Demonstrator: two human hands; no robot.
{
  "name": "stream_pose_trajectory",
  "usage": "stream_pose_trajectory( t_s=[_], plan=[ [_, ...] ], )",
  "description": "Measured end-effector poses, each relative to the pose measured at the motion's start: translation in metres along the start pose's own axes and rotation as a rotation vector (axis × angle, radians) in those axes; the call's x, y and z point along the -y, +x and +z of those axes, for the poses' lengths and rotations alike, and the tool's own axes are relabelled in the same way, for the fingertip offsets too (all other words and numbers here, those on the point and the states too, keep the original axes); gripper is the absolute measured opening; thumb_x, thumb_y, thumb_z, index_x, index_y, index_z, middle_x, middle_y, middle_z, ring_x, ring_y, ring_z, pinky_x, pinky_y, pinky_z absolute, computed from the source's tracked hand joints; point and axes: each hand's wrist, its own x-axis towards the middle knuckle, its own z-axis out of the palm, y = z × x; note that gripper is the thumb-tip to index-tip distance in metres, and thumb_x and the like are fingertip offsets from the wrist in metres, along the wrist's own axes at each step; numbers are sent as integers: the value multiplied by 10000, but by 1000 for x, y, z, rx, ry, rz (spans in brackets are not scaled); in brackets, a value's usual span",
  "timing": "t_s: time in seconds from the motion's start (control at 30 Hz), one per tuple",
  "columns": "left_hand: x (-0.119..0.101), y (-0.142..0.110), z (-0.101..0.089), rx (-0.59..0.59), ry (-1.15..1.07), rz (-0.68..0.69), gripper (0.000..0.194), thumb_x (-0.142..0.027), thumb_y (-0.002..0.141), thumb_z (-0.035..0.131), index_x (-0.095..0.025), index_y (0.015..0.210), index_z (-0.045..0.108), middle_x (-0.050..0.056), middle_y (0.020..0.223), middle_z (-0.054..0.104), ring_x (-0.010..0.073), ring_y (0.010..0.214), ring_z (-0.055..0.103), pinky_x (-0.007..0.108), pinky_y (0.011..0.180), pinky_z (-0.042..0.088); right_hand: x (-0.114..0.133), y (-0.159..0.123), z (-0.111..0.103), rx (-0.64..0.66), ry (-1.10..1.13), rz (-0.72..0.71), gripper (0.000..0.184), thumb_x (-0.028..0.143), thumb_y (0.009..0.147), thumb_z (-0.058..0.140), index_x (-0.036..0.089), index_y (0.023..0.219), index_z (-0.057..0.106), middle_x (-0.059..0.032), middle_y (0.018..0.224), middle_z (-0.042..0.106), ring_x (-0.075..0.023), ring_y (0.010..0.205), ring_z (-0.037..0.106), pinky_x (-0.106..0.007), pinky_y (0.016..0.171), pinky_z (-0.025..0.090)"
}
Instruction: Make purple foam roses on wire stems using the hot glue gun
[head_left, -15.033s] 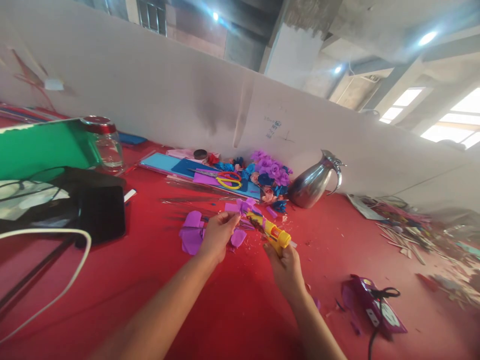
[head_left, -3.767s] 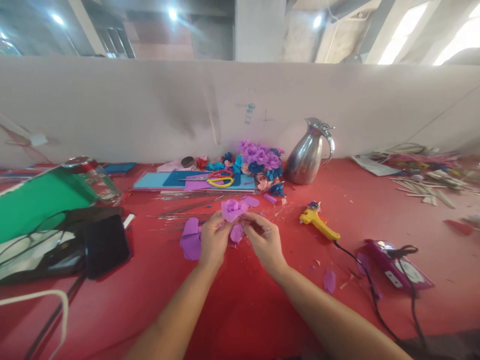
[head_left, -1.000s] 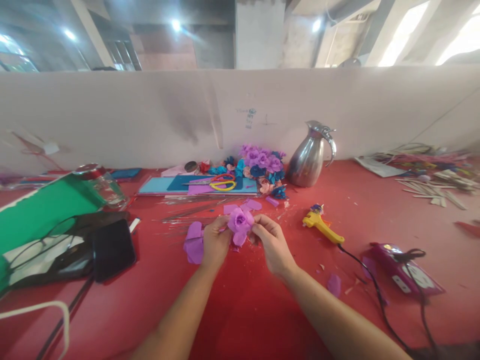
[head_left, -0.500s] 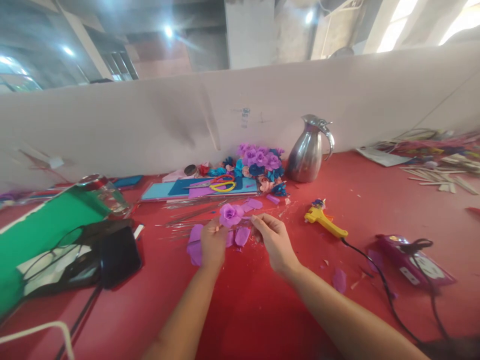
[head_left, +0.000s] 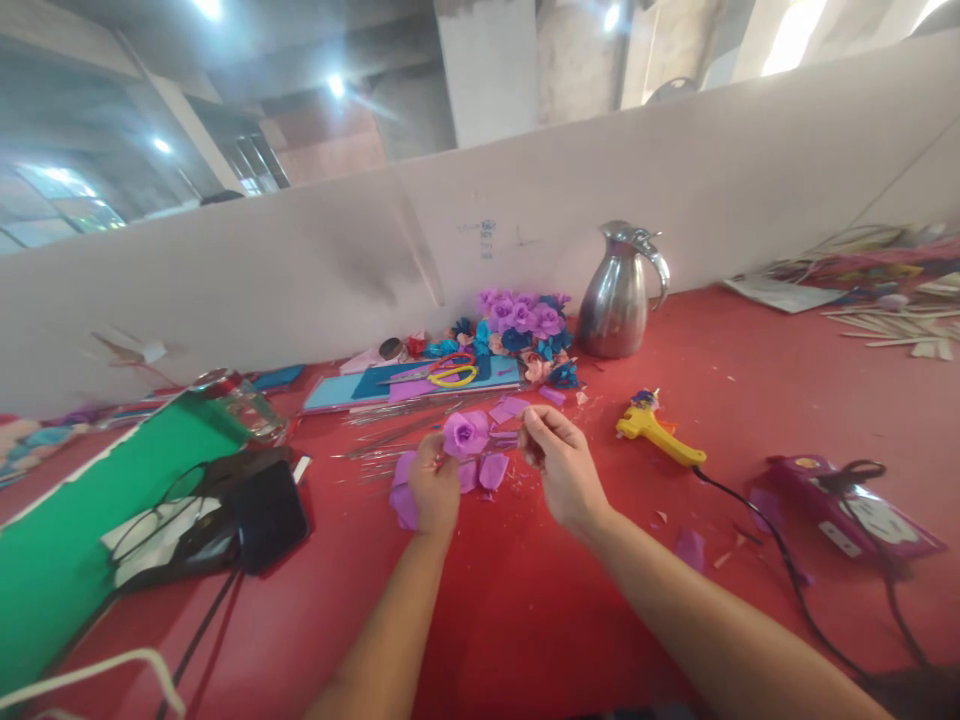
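Observation:
My left hand (head_left: 436, 482) is closed on a purple paper flower (head_left: 466, 433), its open bloom facing me above the fingers. Just right of the bloom, a thin purple strip (head_left: 504, 438) runs toward my right hand (head_left: 561, 462), which is closed in a pinch at its far end. The exact grip of those fingertips is partly hidden. Beneath and behind my left hand lie cut purple paper petals (head_left: 405, 492), with another petal (head_left: 493, 471) between the hands. A yellow hot glue gun (head_left: 660, 438) rests on the red table (head_left: 517, 610) to the right, held by neither hand.
Scissors (head_left: 452, 373) lie on coloured paper sheets behind the hands, near finished paper flowers (head_left: 521, 315) and a metal jug (head_left: 615, 300). A purple power box (head_left: 851, 515) with cords sits right. A phone (head_left: 268, 515), glass jar (head_left: 244, 405) and green board (head_left: 150, 510) stand left.
The glue gun, in my right hand 15 seconds ago, now lies on the table. Over the last second the flower has turned and my right hand has drawn slightly right and up from it.

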Motion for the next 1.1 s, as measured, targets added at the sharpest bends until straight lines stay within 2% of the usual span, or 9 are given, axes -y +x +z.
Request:
stream_pose_trajectory(
  t_s=[0.07, 0.17, 0.23, 0.3, 0.4, 0.5, 0.67, 0.83, 1.1],
  plan=[
    [-1, 1, -3, -61, 17, 10, 37, -235, 696, 683, -203, 703, 698, -10, 695, 670, 189, 747, 594, 251, 672, 427, -1, 2, -3, -85, -8, -38, 355, 473, 740, 663, 190, 595, 504, 66, 480, 451, -68, 434, 329, -226, 431, 225],
    [-5, 2, 0, -64, -82, -60, 84, -276, 676, 715, -196, 656, 695, -17, 644, 656, 178, 725, 589, 251, 671, 422, -8, 5, -7, -148, -110, -30, 445, 519, 779, 590, 200, 510, 435, 67, 421, 387, -72, 398, 304, -234, 409, 207],
    [-11, 2, 6, -48, -251, -154, 117, -302, 647, 741, -191, 670, 712, -8, 659, 672, 172, 727, 597, 257, 689, 430, -15, 6, -8, -69, -248, -41, 353, 476, 772, 600, 190, 578, 529, 41, 485, 494, -92, 445, 403, -229, 441, 291],
    [-18, 0, 13, -18, -475, -289, 164, -306, 587, 783, -182, 678, 725, 7, 677, 687, 154, 699, 599, 258, 689, 438, -21, 5, -8, 49, -403, -107, 193, 373, 738, 645, 186, 782, 635, -2, 684, 643, -131, 590, 546, -241, 546, 402],
    [-30, -5, 21, 65, -721, -477, 223, -271, 488, 841, -164, 651, 731, 15, 649, 678, 113, 630, 579, 232, 638, 433, -27, 2, -7, 164, -576, -176, 272, 296, 746, 632, 199, 1000, 647, -52, 941, 703, -175, 759, 632, -275, 654, 466],
    [-39, -14, 27, 98, -782, -560, 228, -233, 459, 859, -153, 631, 731, 15, 636, 673, 92, 614, 578, 206, 603, 427, -27, -1, -7, 179, -671, -205, 251, 282, 777, 587, 200, 1007, 646, -46, 902, 718, -170, 697, 632, -277, 629, 478],
    [-38, -28, 28, 106, -817, -538, 224, -239, 496, 856, -165, 676, 744, 24, 693, 704, 112, 668, 624, 223, 659, 467, -28, -1, -9, 198, -745, -238, 139, 280, 785, 561, 196, 802, 671, -18, 739, 707, -176, 684, 628, -286, 673, 482],
    [-24, -33, 14, 130, -807, -539, 381, -247, 442, 877, -160, 796, 765, 63, 778, 742, 167, 758, 662, 286, 760, 494, -34, -2, -10, 233, -597, -145, 172, 316, 745, 602, 175, 812, 674, -31, 764, 707, -178, 697, 628, -280, 658, 486],
    [-17, -31, 6, 202, -798, -449, 242, -306, 544, 842, -140, 691, 744, 46, 664, 694, 129, 608, 609, 245, 593, 484, -36, -5, -9, 302, -556, -50, 188, 336, 728, 616, 173, 805, 667, -20, 724, 686, -151, 636, 588, -240, 556, 447]
  ],
)
